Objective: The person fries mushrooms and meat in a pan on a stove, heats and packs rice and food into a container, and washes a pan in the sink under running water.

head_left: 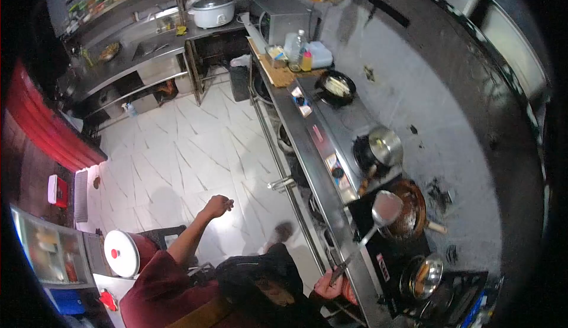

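Metal spatula (384, 211) held, stove label (383, 267) illegible

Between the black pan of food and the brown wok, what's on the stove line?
In the head view, a shiny metal pot stands between the black pan and the brown wok.

The person wears a shirt (157, 295) of dark red colour, which looks plain, and its loose left sleeve (164, 264) finishes near the elbow, so that the forearm (192, 233) and the left hand (219, 206) are bare. Over the middle of the body there is a black garment (248, 269) with a brownish patch (275, 293), but I cannot tell if it is an apron. A flat brown band (204, 316) shows at the lower edge, and the right hand (326, 285) is also bare.
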Tool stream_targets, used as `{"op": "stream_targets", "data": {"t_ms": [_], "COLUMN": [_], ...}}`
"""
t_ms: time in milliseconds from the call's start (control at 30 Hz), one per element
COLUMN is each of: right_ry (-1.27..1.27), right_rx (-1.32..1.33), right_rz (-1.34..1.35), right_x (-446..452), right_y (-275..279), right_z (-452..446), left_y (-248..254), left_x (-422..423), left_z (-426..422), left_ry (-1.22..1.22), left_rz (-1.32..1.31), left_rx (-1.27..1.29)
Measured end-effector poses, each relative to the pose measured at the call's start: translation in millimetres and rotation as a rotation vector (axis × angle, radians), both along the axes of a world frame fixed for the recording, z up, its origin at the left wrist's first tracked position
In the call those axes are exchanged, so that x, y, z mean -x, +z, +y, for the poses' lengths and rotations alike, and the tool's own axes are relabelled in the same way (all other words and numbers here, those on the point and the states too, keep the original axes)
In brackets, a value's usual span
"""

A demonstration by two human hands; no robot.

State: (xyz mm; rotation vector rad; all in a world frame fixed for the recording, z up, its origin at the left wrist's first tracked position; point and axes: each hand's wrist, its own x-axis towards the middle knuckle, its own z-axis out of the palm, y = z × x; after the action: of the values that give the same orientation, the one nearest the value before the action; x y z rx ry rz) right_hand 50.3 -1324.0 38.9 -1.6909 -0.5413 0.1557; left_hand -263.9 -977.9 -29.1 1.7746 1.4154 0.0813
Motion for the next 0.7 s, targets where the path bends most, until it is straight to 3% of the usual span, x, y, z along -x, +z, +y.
{"op": "stream_targets", "data": {"t_ms": [33, 67, 100, 167, 233, 333, 433, 500, 533, 567, 600, 633, 700], "right_ry": [0.067, 0.064, 0.059, 0.136, 0.236, 0.283, 0.292, 0.252, 0.222, 0.179, 0.137, 0.146, 0.165], "right_rx": [0.009, 0.0, -0.006, 0.063, 0.214, 0.223, 0.314, 0.425, 0.538, 0.513, 0.488, 0.611, 0.786], "right_rz": [0.161, 0.411, 0.407, 0.001, -0.047, -0.061, -0.119, -0.158, -0.147, -0.342, -0.534, -0.566, -0.652], "right_x": [-5, -7, -11, -23, -53, -82, -107, -122, -128, -139, -149, -158, -179], "right_y": [8, 28, 44, 78, 96, 122, 129, 133, 141, 138, 133, 137, 143], "right_z": [28, 60, 96, 168, 229, 313, 388, 430, 452, 475, 496, 515, 559], "left_y": [-3, 17, 27, 41, 57, 80, 56, 64, 72, 79, 55, 48, 33], "left_x": [0, -15, -32, -69, -120, -207, -281, -317, -330, -341, -348, -350, -350], "left_z": [21, 35, 57, 106, 173, 267, 368, 398, 407, 417, 432, 434, 440], "left_ry": [0.149, 0.257, 0.25, 0.312, 0.321, 0.235, 0.129, 0.086, 0.141, 0.197, 0.1, 0.082, 0.072], "left_rz": [-0.243, -0.308, -0.312, -0.428, -0.54, -0.696, -0.74, -0.706, -0.724, -0.741, -0.7, -0.698, -0.942], "left_rx": [0.127, 0.121, 0.118, 0.122, 0.153, 0.151, 0.05, 0.071, 0.203, 0.328, 0.271, 0.285, 0.42]}}
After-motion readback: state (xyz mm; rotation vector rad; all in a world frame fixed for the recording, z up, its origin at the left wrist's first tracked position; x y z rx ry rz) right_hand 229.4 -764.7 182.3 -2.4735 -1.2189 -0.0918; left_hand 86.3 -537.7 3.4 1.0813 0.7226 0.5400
